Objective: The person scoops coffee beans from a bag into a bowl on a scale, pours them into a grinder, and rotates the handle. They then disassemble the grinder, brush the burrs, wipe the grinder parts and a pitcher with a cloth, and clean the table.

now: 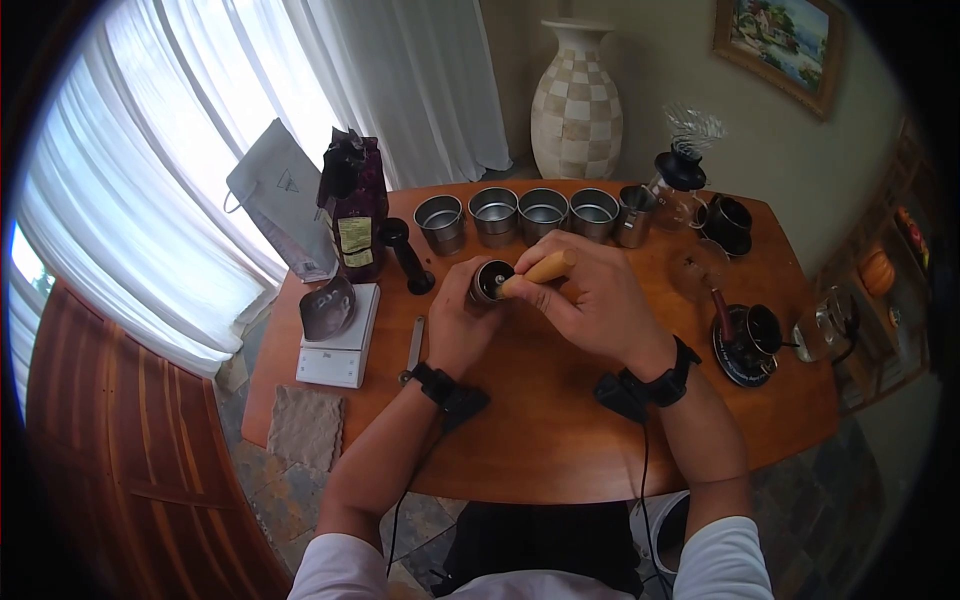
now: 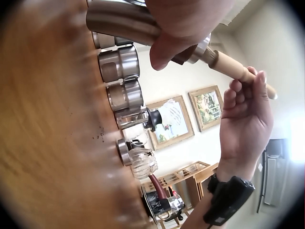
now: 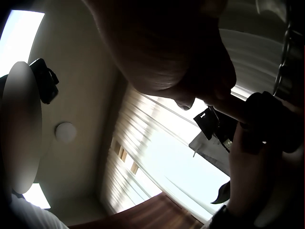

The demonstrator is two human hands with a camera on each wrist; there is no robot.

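Observation:
My left hand [image 1: 463, 305] grips a steel hand coffee grinder [image 2: 124, 23] around its body, its round dark top tilted up with a small shaft in the middle. In my right hand [image 1: 605, 300] a wooden-handled brush [image 2: 231, 66] is pinched between thumb and fingers. Its bristle end meets the grinder's top in the left wrist view, where the bristles are mostly hidden. Both hands are held over the front middle of the wooden table [image 1: 540, 440]. The right wrist view is dark and shows the hands mainly as silhouettes.
Several steel cups [image 1: 440, 225] line the table's back. To the left are a white scale [image 1: 335, 362] with a grey dish [image 1: 328, 308], a dark coffee bag [image 1: 358, 235], a black upright tool [image 1: 407, 262] and a cloth [image 1: 305, 425]. Glassware [image 1: 825, 325] and a black cup [image 1: 763, 328] stand right.

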